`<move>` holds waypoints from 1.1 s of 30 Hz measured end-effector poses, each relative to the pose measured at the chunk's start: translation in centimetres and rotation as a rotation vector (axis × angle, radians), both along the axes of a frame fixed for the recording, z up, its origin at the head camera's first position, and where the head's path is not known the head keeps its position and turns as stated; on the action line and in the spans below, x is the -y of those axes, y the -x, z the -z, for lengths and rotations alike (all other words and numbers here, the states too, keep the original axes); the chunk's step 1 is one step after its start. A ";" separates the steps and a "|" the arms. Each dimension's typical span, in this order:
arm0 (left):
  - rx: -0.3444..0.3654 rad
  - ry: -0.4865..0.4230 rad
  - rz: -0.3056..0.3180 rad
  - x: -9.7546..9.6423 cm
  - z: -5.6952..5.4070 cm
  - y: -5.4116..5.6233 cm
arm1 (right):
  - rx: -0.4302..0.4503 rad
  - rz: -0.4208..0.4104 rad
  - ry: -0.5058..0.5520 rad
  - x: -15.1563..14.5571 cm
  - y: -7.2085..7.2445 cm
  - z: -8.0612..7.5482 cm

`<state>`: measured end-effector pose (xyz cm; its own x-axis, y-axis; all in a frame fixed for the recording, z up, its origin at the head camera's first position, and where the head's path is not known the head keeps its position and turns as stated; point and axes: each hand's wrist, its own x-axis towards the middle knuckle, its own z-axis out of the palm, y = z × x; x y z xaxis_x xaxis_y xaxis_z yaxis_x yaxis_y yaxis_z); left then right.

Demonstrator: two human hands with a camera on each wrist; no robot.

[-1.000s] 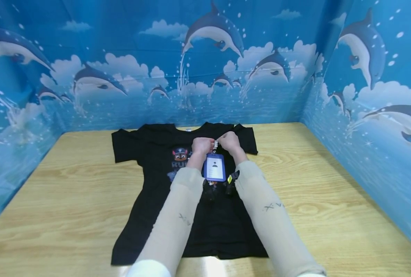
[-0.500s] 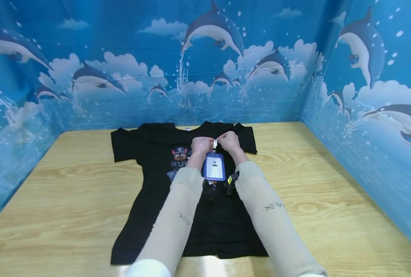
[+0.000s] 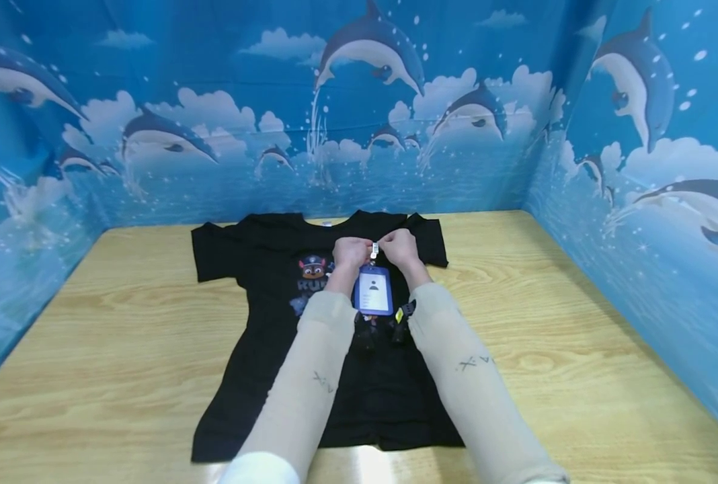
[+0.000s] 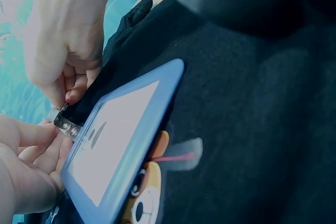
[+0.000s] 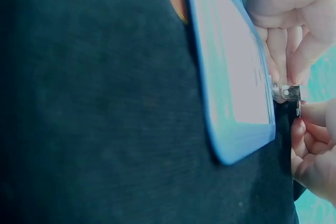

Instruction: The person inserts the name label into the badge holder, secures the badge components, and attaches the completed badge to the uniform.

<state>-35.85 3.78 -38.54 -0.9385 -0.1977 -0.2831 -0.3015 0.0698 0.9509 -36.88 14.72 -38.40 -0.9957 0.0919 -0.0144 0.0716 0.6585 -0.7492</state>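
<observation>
A blue-framed ID badge (image 3: 374,291) lies over the chest of a black T-shirt (image 3: 232,376), its white card facing up. At its top end is a small metal badge clip (image 3: 374,250) on a short clear strap. My left hand (image 3: 351,253) pinches the strap and clip from the left side. From the right, my right hand (image 3: 399,247) pinches the clip's small metal lever between thumb and forefinger. Both wrist views show the clip (image 4: 64,123) between the two hands' fingertips, close to the shirt's fabric. The badge partly covers the shirt's cartoon print (image 3: 312,269).
The shirt is spread flat on a wood-grain table (image 3: 577,336), collar toward the back. Blue dolphin-print curtains (image 3: 214,101) rise behind and along both sides. Dark wrist cameras (image 3: 400,329) hang under the forearms, near the badge.
Both hands stay at the badge clip with barely any movement. The clip shows a plainer, brighter face than one second ago. The head view has shifted slightly.
</observation>
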 end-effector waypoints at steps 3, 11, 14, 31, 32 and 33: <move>-0.006 0.007 0.001 0.0 -0.2 -0.1 | -0.012 -0.010 -0.002 0.0 0.1 0.0; 0.015 0.034 0.007 0.1 -0.1 0.0 | -0.003 -0.033 -0.006 -0.1 0.2 0.1; 0.016 0.041 0.012 0.1 -0.1 0.0 | 0.000 -0.037 -0.012 -0.2 0.1 0.1; 0.018 0.076 0.018 -0.1 0.1 0.4 | -0.028 -0.041 -0.026 -0.3 0.0 0.1; 0.021 0.080 0.017 -0.1 0.1 0.4 | -0.031 -0.045 -0.030 -0.2 0.1 0.2; 0.024 0.083 0.017 -0.1 0.1 0.5 | -0.031 -0.048 -0.031 -0.2 0.1 0.2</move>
<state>-36.32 3.90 -38.62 -0.9350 -0.2056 -0.2891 -0.3226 0.1535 0.9340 -36.93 14.97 -38.60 -0.9989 0.0439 0.0186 0.0164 0.6832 -0.7301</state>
